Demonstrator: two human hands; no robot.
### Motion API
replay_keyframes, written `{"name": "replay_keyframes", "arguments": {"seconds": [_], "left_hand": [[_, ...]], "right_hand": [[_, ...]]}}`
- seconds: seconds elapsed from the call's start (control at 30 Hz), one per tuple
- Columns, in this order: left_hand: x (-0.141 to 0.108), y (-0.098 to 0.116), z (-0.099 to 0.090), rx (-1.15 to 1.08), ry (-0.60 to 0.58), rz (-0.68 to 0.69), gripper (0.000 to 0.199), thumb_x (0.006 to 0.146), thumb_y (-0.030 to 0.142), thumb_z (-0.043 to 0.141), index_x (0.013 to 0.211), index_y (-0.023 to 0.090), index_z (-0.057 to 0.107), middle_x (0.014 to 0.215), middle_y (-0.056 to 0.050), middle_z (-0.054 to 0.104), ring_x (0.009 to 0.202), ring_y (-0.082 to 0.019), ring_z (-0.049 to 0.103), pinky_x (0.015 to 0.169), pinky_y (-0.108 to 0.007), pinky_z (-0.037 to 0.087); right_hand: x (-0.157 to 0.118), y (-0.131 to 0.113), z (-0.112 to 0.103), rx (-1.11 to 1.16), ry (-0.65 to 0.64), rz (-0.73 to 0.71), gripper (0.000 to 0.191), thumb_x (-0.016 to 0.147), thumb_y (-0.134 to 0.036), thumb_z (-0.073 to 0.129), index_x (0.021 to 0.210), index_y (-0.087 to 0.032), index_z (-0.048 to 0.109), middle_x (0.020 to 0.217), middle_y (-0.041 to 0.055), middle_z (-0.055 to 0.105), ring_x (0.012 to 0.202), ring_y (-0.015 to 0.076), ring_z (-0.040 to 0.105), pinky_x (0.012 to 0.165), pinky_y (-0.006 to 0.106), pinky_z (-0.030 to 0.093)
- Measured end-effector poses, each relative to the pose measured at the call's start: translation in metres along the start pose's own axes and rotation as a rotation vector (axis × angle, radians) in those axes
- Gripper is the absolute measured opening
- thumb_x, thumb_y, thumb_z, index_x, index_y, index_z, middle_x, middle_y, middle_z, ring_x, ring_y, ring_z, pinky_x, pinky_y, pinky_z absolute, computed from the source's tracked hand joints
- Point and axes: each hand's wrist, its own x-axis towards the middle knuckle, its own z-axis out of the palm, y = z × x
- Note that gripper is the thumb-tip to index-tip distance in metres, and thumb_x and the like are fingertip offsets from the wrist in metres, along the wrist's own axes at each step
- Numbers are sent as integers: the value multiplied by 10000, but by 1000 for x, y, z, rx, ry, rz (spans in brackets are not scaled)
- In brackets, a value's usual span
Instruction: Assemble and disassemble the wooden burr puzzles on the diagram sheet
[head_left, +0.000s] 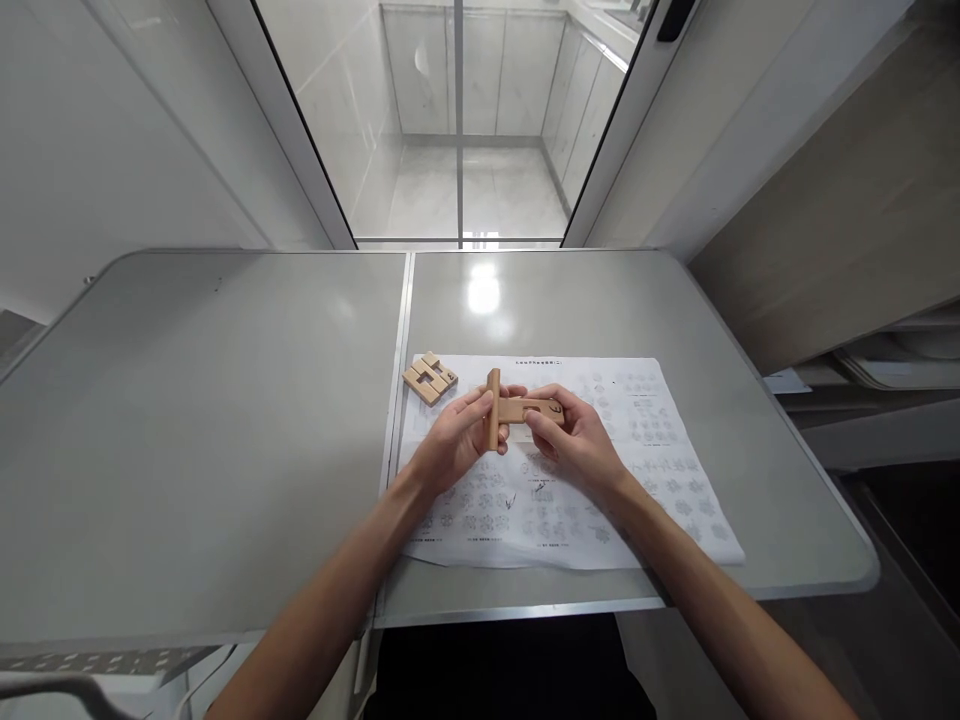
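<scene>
My left hand [461, 430] grips an upright wooden bar [493, 410] between thumb and fingers. In my right hand [574, 435] is a flat wooden piece [514, 410] with a slot and a dark mark at its right end. The flat piece lies crosswise and its left end meets the bar; whether they interlock cannot be made out. Both are held above a printed paper sheet [622, 520]. Several more wooden pieces [430, 378] lie grouped flat at the sheet's upper left corner, left of my hands.
The grey table [225, 430] has a seam [400, 350] running just left of the sheet. Beyond its far edge stands a glass door [460, 180]. Shelves [900, 370] are at the right, and a cable [206, 685] hangs at the lower left.
</scene>
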Motion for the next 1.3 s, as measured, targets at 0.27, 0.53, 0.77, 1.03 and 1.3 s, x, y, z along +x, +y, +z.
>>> {"name": "replay_keyframes", "arguments": {"seconds": [0.27, 0.53, 0.77, 1.03, 1.3], "left_hand": [[0, -12, 7, 311, 89, -20, 438, 1022, 546, 628, 1205, 148, 610, 624, 48, 558, 513, -106, 509, 530, -228, 418], [-1, -17, 16, 391, 153, -9, 396, 1065, 596, 497, 1062, 200, 504, 544, 84, 440, 439, -95, 337, 456, -216, 278], [-1, -20, 16, 376, 194, 19, 440, 1057, 633, 479, 1085, 196, 517, 551, 83, 453, 456, -98, 364, 478, -204, 304], [3, -23, 10, 415, 196, 30, 439, 1046, 647, 509, 1034, 208, 506, 523, 102, 398, 436, -95, 319, 460, -217, 302], [2, -26, 11, 468, 241, 82, 392, 1075, 600, 495, 1010, 214, 488, 611, 79, 435, 469, -89, 353, 465, -220, 321]], "right_hand": [[0, 3, 0, -40, 32, -18, 299, 943, -487, 769, 1058, -229, 670, 620, -71, 507, 488, 112, 417, 447, 245, 357], [-3, 3, 6, -208, 43, -121, 266, 981, -459, 726, 1077, -213, 690, 866, 39, 734, 681, 177, 637, 580, 293, 513], [-6, 10, 7, -349, 92, -245, 223, 1002, -429, 713, 1109, -237, 675, 1067, 83, 804, 860, 238, 742, 699, 344, 586], [-7, 8, 8, -278, 72, -246, 206, 991, -407, 737, 1091, -242, 668, 1201, 106, 807, 1005, 274, 774, 793, 391, 622], [-6, 8, 8, -209, 68, -208, 189, 988, -394, 739, 1067, -242, 661, 1190, 103, 805, 1020, 272, 765, 783, 384, 608]]}}
